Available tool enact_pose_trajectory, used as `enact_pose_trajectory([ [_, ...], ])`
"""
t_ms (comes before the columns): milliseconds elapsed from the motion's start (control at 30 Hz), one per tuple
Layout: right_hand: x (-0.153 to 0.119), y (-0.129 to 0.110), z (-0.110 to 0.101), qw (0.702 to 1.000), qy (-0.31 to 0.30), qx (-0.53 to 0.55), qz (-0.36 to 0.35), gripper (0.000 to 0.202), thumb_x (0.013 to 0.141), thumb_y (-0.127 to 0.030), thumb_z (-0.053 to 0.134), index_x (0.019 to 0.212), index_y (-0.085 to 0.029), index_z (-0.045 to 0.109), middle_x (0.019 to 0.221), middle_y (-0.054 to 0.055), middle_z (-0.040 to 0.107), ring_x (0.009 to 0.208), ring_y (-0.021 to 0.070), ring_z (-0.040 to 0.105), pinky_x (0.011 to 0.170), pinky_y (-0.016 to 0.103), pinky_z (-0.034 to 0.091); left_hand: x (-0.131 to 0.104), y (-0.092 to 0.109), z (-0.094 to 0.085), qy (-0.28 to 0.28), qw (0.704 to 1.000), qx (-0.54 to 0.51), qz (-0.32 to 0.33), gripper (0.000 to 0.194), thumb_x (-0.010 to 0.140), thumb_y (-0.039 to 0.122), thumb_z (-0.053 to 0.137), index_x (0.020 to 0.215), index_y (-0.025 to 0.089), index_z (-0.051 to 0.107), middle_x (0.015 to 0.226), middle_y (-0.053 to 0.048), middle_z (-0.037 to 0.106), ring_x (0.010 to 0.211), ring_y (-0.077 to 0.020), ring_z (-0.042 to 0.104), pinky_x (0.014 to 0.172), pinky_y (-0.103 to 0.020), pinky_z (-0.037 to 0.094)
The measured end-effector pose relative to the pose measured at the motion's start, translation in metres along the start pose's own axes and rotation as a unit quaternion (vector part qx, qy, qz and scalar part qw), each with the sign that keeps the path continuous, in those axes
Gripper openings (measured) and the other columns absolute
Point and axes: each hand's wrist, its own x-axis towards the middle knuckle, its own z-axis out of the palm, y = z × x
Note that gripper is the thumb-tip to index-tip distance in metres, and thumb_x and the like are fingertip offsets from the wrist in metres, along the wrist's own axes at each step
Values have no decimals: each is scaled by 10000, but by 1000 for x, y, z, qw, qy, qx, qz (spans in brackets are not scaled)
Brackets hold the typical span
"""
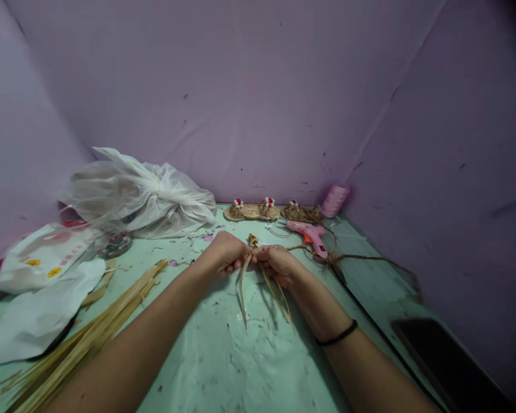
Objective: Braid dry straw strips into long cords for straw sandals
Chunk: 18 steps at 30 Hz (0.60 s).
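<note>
In the middle of the table, my left hand (pixel 229 252) and my right hand (pixel 277 263) meet at the lower end of a short braid of dried straw (pixel 253 240). The fingers of both hands are closed in a pinch on its strands. From my left fingers a loose straw strand (pixel 242 292) hangs towards me. More straw strands (pixel 277 295) trail down below my right hand. The exact grip of the fingertips is too small to make out. A dark band (pixel 337 335) circles my right wrist.
A bundle of straw (pixel 98 332) lies at the left, near a white printed bag (pixel 43 258) and a tied plastic bag (pixel 146 195). Small woven slippers (pixel 253 212) stand along the back wall. A pink glue gun (pixel 312 234), thread spool (pixel 335 201), brown cord (pixel 370 258) and dark phone-like slab (pixel 447 361) lie right.
</note>
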Motion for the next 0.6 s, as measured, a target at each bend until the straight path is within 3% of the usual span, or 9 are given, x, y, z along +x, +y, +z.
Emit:
enact_pose_trajectory([
  [100, 5, 4, -1, 1000, -2, -25, -16, 100, 598, -110, 461, 502, -131, 476, 345, -60, 363, 304, 25, 192, 347, 181, 78, 11, -10, 8, -101, 989, -96, -49, 81, 619, 102, 491, 575, 90, 559, 428, -10, 498, 318, -42, 353, 337, -166, 221],
  [233, 16, 13, -6, 982, 11, -152, -113, 62, 595, -100, 505, 543, -127, 526, 435, -23, 495, 374, 47, 360, 381, 171, 223, 17, -17, 11, -76, 992, -90, -51, 68, 584, 98, 528, 517, 90, 538, 347, 35, 404, 283, -37, 311, 310, -167, 186],
  [300, 19, 15, -9, 952, 31, -250, -173, 69, 607, -112, 509, 576, -123, 569, 513, 12, 574, 455, 77, 457, 433, 178, 291, 15, -16, 13, -34, 996, -70, -31, 104, 564, 103, 532, 465, 105, 498, 314, 47, 367, 261, -32, 264, 303, -175, 146],
  [400, 12, 12, -9, 882, 76, -401, -235, 142, 627, -146, 503, 652, -136, 642, 596, 41, 638, 556, 121, 532, 495, 198, 333, 10, -14, 19, 28, 997, -69, 5, 152, 532, 77, 518, 419, 127, 430, 289, 53, 346, 254, -28, 242, 310, -182, 139],
  [500, -2, 3, -4, 816, 144, -509, -234, 199, 624, -170, 500, 696, -156, 685, 645, 71, 663, 591, 151, 556, 519, 224, 335, 7, -12, 24, 57, 996, -71, 13, 160, 508, 53, 502, 405, 131, 409, 273, 53, 330, 257, -28, 238, 315, -184, 133],
  [600, -15, -5, 6, 779, 200, -563, -193, 212, 610, -198, 513, 705, -158, 698, 680, 108, 670, 596, 170, 565, 509, 244, 313, 8, -12, 25, 58, 993, -99, -2, 187, 493, 51, 495, 393, 146, 369, 269, 58, 307, 259, -26, 224, 315, -187, 112],
])
